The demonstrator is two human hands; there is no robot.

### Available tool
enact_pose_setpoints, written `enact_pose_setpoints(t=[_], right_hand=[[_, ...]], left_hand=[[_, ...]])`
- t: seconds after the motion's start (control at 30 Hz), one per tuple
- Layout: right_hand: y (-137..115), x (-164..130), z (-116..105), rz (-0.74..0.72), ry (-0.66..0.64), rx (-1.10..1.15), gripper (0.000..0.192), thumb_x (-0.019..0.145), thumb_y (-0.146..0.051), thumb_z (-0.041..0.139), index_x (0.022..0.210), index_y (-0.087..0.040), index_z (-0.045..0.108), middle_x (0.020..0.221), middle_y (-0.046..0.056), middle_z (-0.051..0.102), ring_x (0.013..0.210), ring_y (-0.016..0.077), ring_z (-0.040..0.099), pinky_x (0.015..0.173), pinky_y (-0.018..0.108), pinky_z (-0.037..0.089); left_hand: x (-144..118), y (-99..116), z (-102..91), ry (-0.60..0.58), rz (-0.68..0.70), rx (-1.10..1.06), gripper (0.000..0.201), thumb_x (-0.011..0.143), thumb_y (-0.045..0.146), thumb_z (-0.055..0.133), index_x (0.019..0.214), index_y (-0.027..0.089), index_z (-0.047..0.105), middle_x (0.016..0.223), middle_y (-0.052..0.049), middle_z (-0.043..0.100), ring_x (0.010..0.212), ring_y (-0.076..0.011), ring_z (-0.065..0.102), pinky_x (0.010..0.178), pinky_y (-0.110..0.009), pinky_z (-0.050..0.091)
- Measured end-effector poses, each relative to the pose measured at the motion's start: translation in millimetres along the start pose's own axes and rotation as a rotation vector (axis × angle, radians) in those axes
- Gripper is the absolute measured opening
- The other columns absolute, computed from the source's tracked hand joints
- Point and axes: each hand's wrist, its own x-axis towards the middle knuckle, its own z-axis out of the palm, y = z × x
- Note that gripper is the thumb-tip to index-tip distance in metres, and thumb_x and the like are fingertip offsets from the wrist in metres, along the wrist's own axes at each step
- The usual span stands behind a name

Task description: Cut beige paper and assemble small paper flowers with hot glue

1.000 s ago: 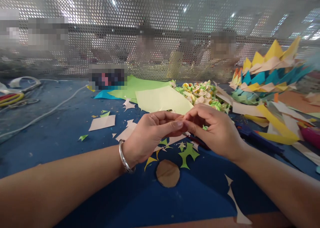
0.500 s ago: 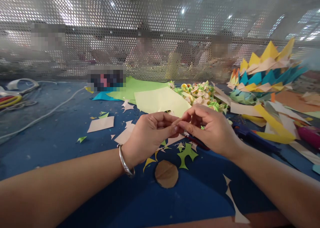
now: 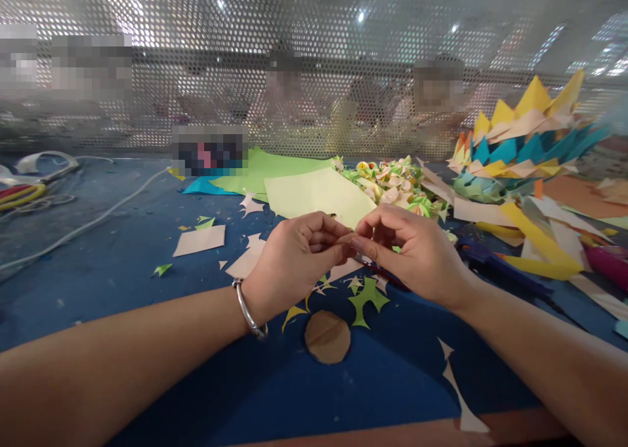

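My left hand point(image 3: 307, 250) and my right hand point(image 3: 405, 244) meet above the table, thumbs and forefingers pinched together at the tips. Whatever is between them is too small and too covered by the fingers to name. A brown cardboard disc point(image 3: 328, 337) lies flat just below the hands. Around it are green paper offcuts point(image 3: 366, 300) and a yellow scrap point(image 3: 293, 315). Partly under my right hand shows a dark red handle point(image 3: 387, 277), mostly hidden. Behind the fingers rests a pale yellow-green sheet point(image 3: 314, 195).
A heap of small curled paper pieces point(image 3: 392, 182) sits behind my right hand. To the right are a blue glue gun point(image 3: 495, 264), yellow paper strips point(image 3: 544, 250) and a layered spiky paper piece point(image 3: 530, 133). A white cord point(image 3: 98, 218) crosses the left side. A perforated metal screen point(image 3: 314, 15) stands behind.
Both hands stay pinched together in nearly the same place, with only slight finger movement. The view has shifted a little; the things on the table lie as before.
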Motion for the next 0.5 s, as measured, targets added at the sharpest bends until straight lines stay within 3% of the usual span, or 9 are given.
enact_pose_setpoints(t=[0.2, 0.5], right_hand=[[-0.1, -0.8, -2.7, 0.028, 0.001, 0.021, 0.013, 0.087, -0.03, 0.063, 0.083, -0.018, 0.061, 0.074, -0.001, 0.058, 0.058, 0.0091, 0.052, 0.051, 0.022, 0.042], [-2.6, 0.9, -1.9, 0.102, -0.006, 0.108, 0.016, 0.087, -0.033, 0.062, 0.084, -0.018, 0.06, 0.069, -0.002, 0.059, 0.053, 0.0078, 0.051, 0.047, 0.021, 0.04]], left_hand=[[0.2, -2.6, -1.9, -0.022, 0.042, -0.124, 0.018, 0.078, 0.02, 0.073, 0.088, 0.013, 0.059, 0.078, -0.002, 0.072, 0.073, -0.012, 0.07, 0.072, -0.023, 0.057], [2.8, -2.2, -2.3, -0.098, -0.062, -0.221, 0.014, 0.079, 0.021, 0.073, 0.087, 0.012, 0.066, 0.078, -0.001, 0.071, 0.073, -0.0097, 0.068, 0.071, -0.02, 0.055]])
